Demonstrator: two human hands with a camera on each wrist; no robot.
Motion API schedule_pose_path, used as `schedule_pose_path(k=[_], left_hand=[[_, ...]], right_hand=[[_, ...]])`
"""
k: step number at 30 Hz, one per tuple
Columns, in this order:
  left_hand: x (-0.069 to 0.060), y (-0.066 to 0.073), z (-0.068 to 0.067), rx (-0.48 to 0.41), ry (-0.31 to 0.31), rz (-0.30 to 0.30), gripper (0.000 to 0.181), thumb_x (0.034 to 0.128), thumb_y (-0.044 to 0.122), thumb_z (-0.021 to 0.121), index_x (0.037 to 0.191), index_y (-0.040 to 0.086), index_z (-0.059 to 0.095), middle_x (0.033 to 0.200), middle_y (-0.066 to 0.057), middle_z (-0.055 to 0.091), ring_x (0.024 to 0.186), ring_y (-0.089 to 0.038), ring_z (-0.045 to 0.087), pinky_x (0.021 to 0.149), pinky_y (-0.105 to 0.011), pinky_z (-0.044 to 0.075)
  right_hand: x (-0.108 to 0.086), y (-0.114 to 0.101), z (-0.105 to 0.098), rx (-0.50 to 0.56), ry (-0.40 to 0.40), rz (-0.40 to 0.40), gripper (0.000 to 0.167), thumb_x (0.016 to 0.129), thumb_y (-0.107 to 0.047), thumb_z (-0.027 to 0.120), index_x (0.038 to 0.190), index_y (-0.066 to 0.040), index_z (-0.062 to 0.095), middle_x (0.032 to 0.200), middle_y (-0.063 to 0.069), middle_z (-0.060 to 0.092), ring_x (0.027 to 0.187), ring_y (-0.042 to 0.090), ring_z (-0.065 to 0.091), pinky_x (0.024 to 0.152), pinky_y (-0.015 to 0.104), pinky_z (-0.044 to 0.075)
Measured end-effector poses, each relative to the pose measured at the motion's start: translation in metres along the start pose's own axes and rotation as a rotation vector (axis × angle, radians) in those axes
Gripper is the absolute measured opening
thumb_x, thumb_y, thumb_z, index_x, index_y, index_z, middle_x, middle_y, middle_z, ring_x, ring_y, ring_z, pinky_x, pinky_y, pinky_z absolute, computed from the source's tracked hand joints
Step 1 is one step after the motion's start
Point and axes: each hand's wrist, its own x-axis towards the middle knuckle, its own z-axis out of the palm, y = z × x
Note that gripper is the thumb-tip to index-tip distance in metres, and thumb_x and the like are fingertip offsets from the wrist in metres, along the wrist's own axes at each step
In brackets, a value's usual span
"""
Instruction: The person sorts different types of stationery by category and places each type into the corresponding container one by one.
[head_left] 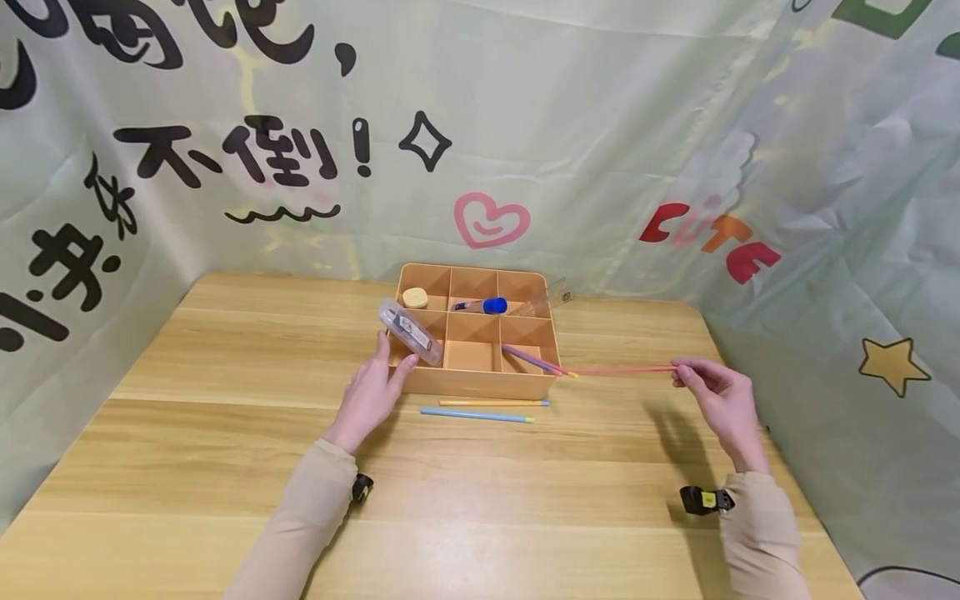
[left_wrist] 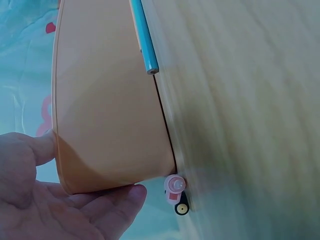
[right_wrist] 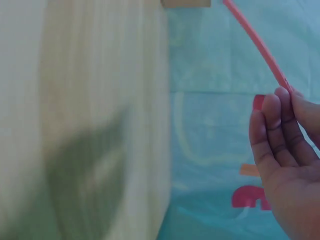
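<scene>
An orange divided organizer box (head_left: 480, 383) stands on the table. At its front left corner my left hand (head_left: 372, 392) grips it, the thumb at the rim and the fingers along the outer side. My right hand (head_left: 716, 404) pinches one end of a pink pencil (head_left: 622, 369), held out right of the box; its far end is blurred near the box. Pencils (head_left: 532, 359) lean in the front right compartment, tips over the rim. A clear plastic case (head_left: 411, 332) leans across the front left compartment. The back row holds a cream block (head_left: 415, 297), a blue-capped glue stick (head_left: 483, 306) and a clear ruler (head_left: 547, 297).
A yellow pencil (head_left: 493, 403) and a blue pencil (head_left: 477, 414) lie in front of the box. A small pink and black item (left_wrist: 176, 192) shows beyond the box in the left wrist view. Printed curtains (head_left: 600, 167) hang behind and beside the table (head_left: 480, 533).
</scene>
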Motion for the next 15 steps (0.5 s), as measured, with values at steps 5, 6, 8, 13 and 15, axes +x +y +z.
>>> schedule_pose_path(k=[5, 6, 8, 13, 15], left_hand=[[0.001, 0.001, 0.001, -0.004, 0.0, 0.0, 0.086, 0.106, 0.049, 0.042, 0.157, -0.01, 0.007, 0.157, -0.033, 0.031, 0.141, -0.051, 0.039, 0.109, -0.065, 0.041], [0.001, 0.001, 0.001, -0.004, 0.0, -0.001, 0.086, 0.106, 0.049, 0.042, 0.157, -0.01, 0.007, 0.157, -0.033, 0.031, 0.141, -0.052, 0.039, 0.109, -0.065, 0.041], [0.001, 0.001, 0.001, -0.006, 0.0, -0.003, 0.085, 0.106, 0.049, 0.042, 0.157, -0.01, 0.006, 0.158, -0.033, 0.03, 0.141, -0.052, 0.039, 0.109, -0.065, 0.041], [0.001, 0.0, 0.0, -0.013, -0.006, -0.011, 0.085, 0.1063, 0.048, 0.042, 0.157, -0.009, 0.006, 0.158, -0.033, 0.03, 0.141, -0.052, 0.039, 0.108, -0.065, 0.041], [0.001, 0.0, 0.0, -0.016, -0.008, -0.014, 0.085, 0.1063, 0.048, 0.042, 0.157, -0.009, 0.005, 0.158, -0.033, 0.03, 0.141, -0.052, 0.039, 0.109, -0.065, 0.041]], right_hand=[[0.004, -0.013, 0.004, -0.133, 0.09, -0.018, 0.022, 0.099, -0.006, 0.062, 0.111, 0.011, 0.068, 0.084, -0.024, 0.072, 0.076, -0.006, 0.067, 0.074, 0.006, 0.052], [0.004, -0.016, 0.005, -0.159, 0.108, -0.023, 0.022, 0.099, -0.007, 0.062, 0.111, 0.01, 0.069, 0.084, -0.025, 0.071, 0.076, -0.007, 0.066, 0.074, 0.005, 0.051], [0.006, -0.021, 0.007, -0.18, 0.144, -0.035, 0.022, 0.098, -0.006, 0.062, 0.11, 0.01, 0.069, 0.082, -0.025, 0.07, 0.075, -0.007, 0.066, 0.073, 0.005, 0.051], [0.008, -0.036, 0.016, -0.177, 0.223, -0.092, 0.018, 0.096, -0.001, 0.064, 0.108, 0.011, 0.071, 0.08, -0.028, 0.067, 0.074, -0.009, 0.065, 0.071, 0.004, 0.05], [0.008, -0.042, 0.019, -0.18, 0.247, -0.13, 0.016, 0.095, 0.001, 0.064, 0.106, 0.01, 0.072, 0.079, -0.029, 0.067, 0.074, -0.01, 0.065, 0.072, 0.003, 0.049]])
